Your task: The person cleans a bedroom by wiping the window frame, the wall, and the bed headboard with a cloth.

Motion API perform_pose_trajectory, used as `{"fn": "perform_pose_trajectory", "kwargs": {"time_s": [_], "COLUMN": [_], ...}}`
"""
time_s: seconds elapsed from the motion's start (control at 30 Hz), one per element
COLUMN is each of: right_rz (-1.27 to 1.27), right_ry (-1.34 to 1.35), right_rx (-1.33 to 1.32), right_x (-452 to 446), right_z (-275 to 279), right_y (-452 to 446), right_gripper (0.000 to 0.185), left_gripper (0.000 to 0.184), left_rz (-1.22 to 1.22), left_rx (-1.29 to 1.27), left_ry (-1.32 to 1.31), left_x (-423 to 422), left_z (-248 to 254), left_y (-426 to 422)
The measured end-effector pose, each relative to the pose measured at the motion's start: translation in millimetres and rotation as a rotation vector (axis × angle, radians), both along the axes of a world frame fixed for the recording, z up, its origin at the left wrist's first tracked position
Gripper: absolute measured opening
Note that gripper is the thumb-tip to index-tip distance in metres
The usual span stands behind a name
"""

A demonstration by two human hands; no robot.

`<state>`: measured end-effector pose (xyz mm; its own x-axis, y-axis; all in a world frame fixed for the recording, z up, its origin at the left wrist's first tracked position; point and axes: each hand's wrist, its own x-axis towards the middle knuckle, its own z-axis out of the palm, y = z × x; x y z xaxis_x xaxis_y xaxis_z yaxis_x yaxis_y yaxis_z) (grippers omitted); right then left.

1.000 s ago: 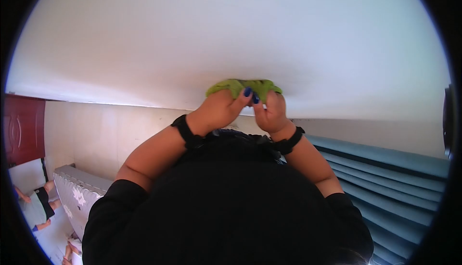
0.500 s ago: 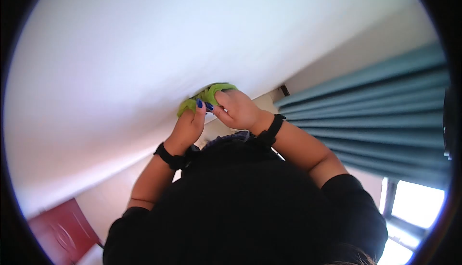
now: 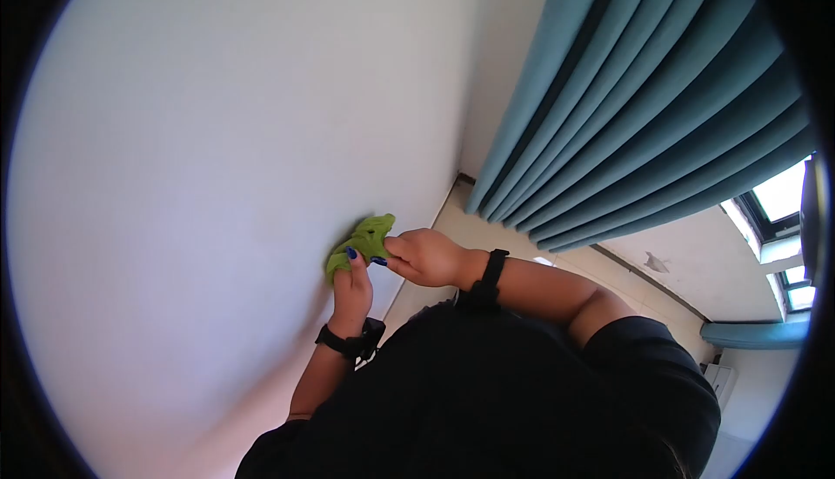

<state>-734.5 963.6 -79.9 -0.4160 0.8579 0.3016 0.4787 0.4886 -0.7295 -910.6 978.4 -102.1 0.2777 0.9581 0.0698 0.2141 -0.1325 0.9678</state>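
A crumpled green cloth [image 3: 365, 237] is bunched between my two hands, close against the white wall; whether it touches the wall is hard to tell. My left hand [image 3: 352, 295] grips the cloth's lower left part, its blue-nailed thumb pressed on it. On the other side, my right hand [image 3: 426, 257] has its fingers closed on the cloth's right edge, thumb towards the left thumb. Black straps circle both wrists. The fingers behind the cloth are hidden.
The white wall [image 3: 217, 131] fills the left side. Blue-green curtains [image 3: 626, 114] hang at the upper right, near a window [image 3: 778, 196]. Pale floor tiles [image 3: 639, 292] show beneath the curtains. A white object [image 3: 720, 378] stands at the lower right.
The view has swung round towards the curtains and window; the red door and the people have left it. Both hands, still on the cloth, now appear lower and further left.
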Motion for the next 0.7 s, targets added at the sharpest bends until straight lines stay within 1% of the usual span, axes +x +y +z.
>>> {"fn": "perform_pose_trajectory", "kwargs": {"time_s": [0.03,0.1,0.23,0.3,0.37,0.4,0.47,0.53,0.57,0.6,0.63,0.67,0.7], "right_rz": [-0.051,-0.124,-0.296,-0.386,-0.506,-0.575,-0.712,-0.848,-0.912,-0.995,-1.063,-1.165,-1.265], "right_ry": [0.011,0.025,-0.025,0.024,0.013,-0.004,0.004,0.0,-0.019,-0.073,-0.063,-0.039,-0.011], "right_rx": [0.003,0.023,0.043,0.062,0.054,0.075,0.138,0.116,0.111,0.053,0.037,-0.037,-0.11], "right_x": [13,46,101,121,135,142,154,162,159,158,154,151,147], "right_z": [1,-3,-16,-20,-24,-25,-24,-28,-26,-26,-25,-23,-23], "right_y": [4,0,-14,-22,-30,-40,-58,-77,-86,-99,-113,-125,-139], "right_gripper": [0.016,0.016,0.017,0.017,0.018,0.018,0.02,0.022,0.024,0.025,0.025,0.025,0.025], "left_gripper": [0.045,0.041,0.036,0.036,0.035,0.035,0.036,0.038,0.038,0.038,0.039,0.042,0.042], "left_rz": [-0.01,-0.123,-0.264,-0.355,-0.466,-0.518,-0.648,-0.8,-0.861,-0.988,-1.119,-1.246,-1.313], "left_rx": [0.006,0.048,0.157,0.142,0.123,0.157,0.161,0.028,0.011,0.027,0.049,0.074,0.068], "left_ry": [-0.004,0.038,0.005,-0.008,-0.019,-0.034,-0.029,0.027,0.036,0.112,0.187,0.243,0.252], "left_x": [12,45,109,136,161,173,196,219,224,232,240,251,261], "left_z": [-4,-15,-20,-19,-18,-20,-22,-21,-20,-21,-22,-38,-38], "left_y": [10,22,34,39,47,45,42,44,43,42,40,44,39]}}
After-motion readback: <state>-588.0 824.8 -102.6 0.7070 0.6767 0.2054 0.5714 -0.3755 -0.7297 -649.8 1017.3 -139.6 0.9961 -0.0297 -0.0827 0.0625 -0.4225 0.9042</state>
